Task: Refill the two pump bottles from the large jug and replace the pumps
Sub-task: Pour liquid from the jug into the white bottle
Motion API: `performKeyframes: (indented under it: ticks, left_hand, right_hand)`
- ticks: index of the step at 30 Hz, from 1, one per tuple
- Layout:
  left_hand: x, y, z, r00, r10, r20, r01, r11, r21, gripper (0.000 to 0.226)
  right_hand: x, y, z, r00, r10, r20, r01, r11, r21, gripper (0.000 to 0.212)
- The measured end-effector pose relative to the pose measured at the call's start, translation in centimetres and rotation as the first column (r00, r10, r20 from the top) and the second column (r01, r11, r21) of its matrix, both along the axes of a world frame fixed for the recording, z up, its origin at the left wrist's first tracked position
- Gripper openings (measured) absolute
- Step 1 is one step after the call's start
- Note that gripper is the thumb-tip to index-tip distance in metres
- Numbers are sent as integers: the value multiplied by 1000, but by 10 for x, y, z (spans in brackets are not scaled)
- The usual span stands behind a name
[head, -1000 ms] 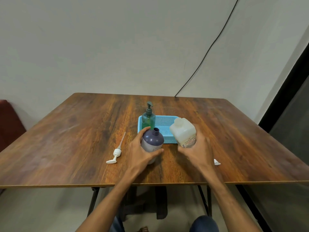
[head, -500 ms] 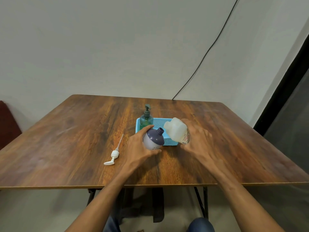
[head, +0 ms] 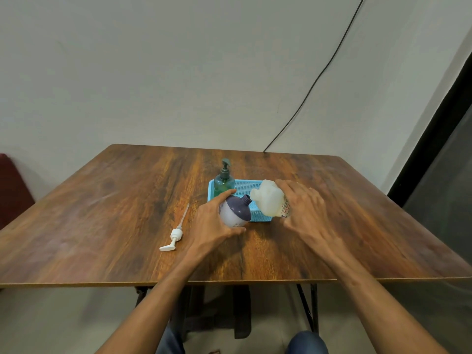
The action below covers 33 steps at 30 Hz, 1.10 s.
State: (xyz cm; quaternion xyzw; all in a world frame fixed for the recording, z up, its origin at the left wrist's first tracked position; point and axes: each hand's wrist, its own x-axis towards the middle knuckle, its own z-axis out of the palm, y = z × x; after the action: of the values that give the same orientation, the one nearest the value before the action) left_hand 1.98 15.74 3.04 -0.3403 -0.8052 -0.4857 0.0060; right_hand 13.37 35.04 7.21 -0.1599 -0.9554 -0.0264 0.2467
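Observation:
My left hand [head: 212, 226] grips a purple pump bottle [head: 235, 212] with no pump on it, tilted so its open neck points right. My right hand [head: 304, 210] holds the large whitish jug [head: 269, 198], tipped left with its mouth touching the purple bottle's neck. A white pump [head: 176, 232] with its long tube lies on the table left of my left hand. A green pump bottle [head: 224, 181] with its pump on stands upright in the left corner of a blue basket [head: 258, 213].
The wooden table [head: 102, 213] stands against a wall, with its front edge near me. A black cable [head: 319, 75] runs down the wall to the table's back edge. A dark red seat [head: 12, 187] is at the far left.
The jug has tipped further left until its mouth meets the purple bottle's neck. The purple bottle has tilted right, away from upright. Both were lifted slightly toward the basket.

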Motion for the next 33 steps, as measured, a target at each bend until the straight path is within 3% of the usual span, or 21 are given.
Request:
performKeyframes:
  ticks: [13,21,28,33]
  left_hand:
    - [2,-3,0,999,-21,-34,22,999,27,97]
    - [1,-3,-2,1000,-25,-10,26,999,26,95]
    - [-1,0,-3,998,-12,62,12,1000,-9,79]
    - [0,0,-2,999,-14,44,14,1000,5,87]
  right_hand:
    - [4,-3,10,998,-5,70,0,997,72,93]
    - [2,-2,14,997,-1,71,-6,995,104,88]
    - [0,-2,18,994,-6,108,-7,993,120,89]
    - [0,-1,19,994,-15,113,0,991,132,89]
